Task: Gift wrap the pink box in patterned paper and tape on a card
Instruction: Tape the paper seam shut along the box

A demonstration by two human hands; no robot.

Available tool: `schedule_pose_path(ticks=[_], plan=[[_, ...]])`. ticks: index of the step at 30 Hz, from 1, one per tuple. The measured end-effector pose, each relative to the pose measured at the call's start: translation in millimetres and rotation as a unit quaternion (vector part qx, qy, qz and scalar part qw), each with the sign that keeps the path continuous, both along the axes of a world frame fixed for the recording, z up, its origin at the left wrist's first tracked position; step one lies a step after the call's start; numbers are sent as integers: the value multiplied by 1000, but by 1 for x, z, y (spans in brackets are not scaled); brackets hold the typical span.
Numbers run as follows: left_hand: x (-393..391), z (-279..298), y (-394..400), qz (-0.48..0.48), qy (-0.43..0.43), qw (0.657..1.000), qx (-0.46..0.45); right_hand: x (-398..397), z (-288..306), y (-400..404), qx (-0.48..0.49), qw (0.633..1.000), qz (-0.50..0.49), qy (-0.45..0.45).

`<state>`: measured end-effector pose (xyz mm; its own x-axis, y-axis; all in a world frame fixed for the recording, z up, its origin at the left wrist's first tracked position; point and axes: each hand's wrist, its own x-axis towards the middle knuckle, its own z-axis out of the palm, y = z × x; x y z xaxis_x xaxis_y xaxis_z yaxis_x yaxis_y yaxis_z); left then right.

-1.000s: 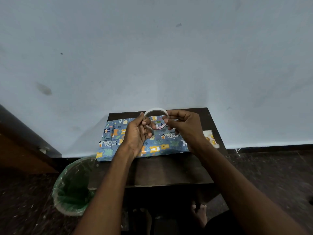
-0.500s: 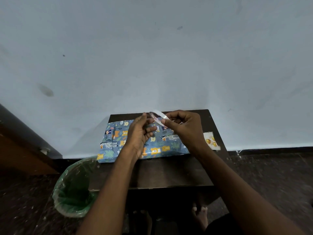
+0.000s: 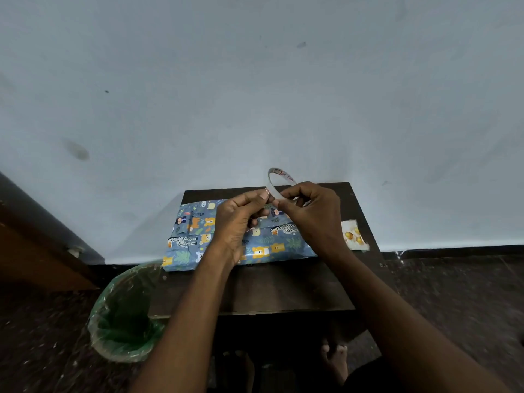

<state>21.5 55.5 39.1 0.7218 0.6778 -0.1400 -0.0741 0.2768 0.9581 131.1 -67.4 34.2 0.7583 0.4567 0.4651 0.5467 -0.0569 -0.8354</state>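
Note:
The box wrapped in blue animal-patterned paper (image 3: 198, 239) lies flat on the small dark table (image 3: 283, 287), its left end hanging past the table's edge. Above it, my right hand (image 3: 312, 214) grips a thin roll of clear tape (image 3: 276, 181), holding it upright over the box's far edge. The fingertips of my left hand (image 3: 238, 222) pinch the roll's rim or the tape's end; I cannot tell which. A small cream card with gold balls (image 3: 354, 235) lies on the table to the right of the box.
A bin lined with a green bag (image 3: 124, 316) stands on the floor at the table's left front. A pale wall (image 3: 255, 95) rises right behind the table. A brown wooden piece (image 3: 34, 251) is at the far left. Bare feet (image 3: 334, 355) show under the table.
The tape roll has turned from facing me to edge-on, then risen higher in my right hand. My left fingertips stayed at its rim. The box and card have not moved.

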Motion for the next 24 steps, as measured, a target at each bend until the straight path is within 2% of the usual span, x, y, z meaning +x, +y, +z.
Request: schedule_pose_path(ticks=[11,15,24], plan=[[-1,-3,5,-34,11,997,-67,-4,-1,2,-8,1000,17,-7],[-3,-3,7,-13,10,999,-49,-5,-2,2,-17,1000,9,-16],[2,-4,-1,59,21,997,50,-14,-6,8,-38,995,-60,-64]])
